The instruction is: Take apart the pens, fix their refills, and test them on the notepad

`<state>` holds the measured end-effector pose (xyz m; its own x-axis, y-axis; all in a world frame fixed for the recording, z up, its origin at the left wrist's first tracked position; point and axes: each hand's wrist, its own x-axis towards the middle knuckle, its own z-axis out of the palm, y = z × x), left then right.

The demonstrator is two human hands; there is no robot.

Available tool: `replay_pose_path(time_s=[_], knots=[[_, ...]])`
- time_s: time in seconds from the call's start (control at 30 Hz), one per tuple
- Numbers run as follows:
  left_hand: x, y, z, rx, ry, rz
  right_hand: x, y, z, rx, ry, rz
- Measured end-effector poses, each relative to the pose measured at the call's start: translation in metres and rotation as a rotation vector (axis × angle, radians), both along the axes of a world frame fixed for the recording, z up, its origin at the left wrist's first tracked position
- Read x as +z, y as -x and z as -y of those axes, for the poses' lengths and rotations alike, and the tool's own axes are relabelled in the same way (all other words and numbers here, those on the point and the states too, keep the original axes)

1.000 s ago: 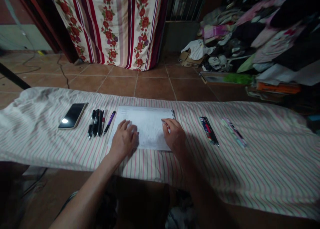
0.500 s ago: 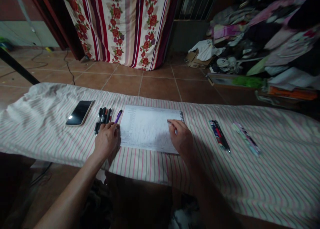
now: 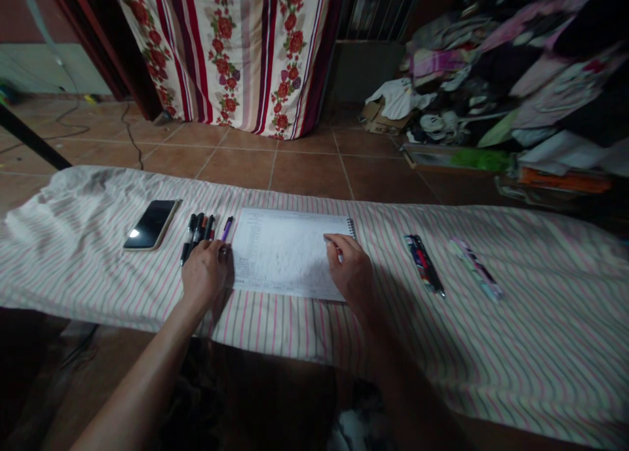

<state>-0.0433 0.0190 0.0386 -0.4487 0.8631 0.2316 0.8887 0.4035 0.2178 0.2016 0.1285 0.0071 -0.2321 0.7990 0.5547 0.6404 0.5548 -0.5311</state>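
Observation:
My left hand (image 3: 204,267) rests on the striped cloth at the notebook's left edge. Its fingers are closed over the lower end of a purple pen (image 3: 227,228), whose upper part sticks out beyond them. Just left of that pen lie several dark markers (image 3: 192,229), partly covered by the hand. A spiral notebook (image 3: 280,248) lies flat between my hands, its page faintly printed along the left and its coil at the upper right. Over the notebook's right side my right hand (image 3: 350,267) is closed in a pinch; what it holds, if anything, is too small to make out.
A phone (image 3: 152,225) lies at the left on the striped cloth (image 3: 295,326). To the right are a group of dark pens (image 3: 425,265) and some pale pens (image 3: 476,267). Beyond the tiled floor (image 3: 240,166) hang a floral curtain (image 3: 250,58) and heaped clothes (image 3: 491,64).
The purple pen has turned a little more upright and shifted slightly towards the markers under my left hand. My right hand stays pinched over the notebook. The whole view has shifted slightly.

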Motion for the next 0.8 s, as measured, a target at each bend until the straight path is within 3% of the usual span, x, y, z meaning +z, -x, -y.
replay_pose_path(time_s=[0.13, 0.3, 0.4, 0.57, 0.8], knots=[[0.004, -0.012, -0.009, 0.031, -0.142, 0.323, 0.006, 0.003, 0.003, -0.019, 0.018, -0.065], [0.013, -0.051, -0.022, -0.014, -0.385, 1.298, 0.008, 0.01, 0.008, -0.006, 0.158, -0.173], [0.023, -0.075, -0.026, -0.01, -0.375, 1.643, 0.008, 0.011, 0.011, 0.056, 0.232, -0.191], [0.03, -0.1, -0.033, -0.039, -0.36, 1.921, 0.009, 0.009, 0.012, 0.084, 0.28, -0.184], [0.023, -0.111, -0.041, 0.051, -0.469, 2.009, 0.014, 0.004, 0.015, 0.16, 0.365, -0.216]])
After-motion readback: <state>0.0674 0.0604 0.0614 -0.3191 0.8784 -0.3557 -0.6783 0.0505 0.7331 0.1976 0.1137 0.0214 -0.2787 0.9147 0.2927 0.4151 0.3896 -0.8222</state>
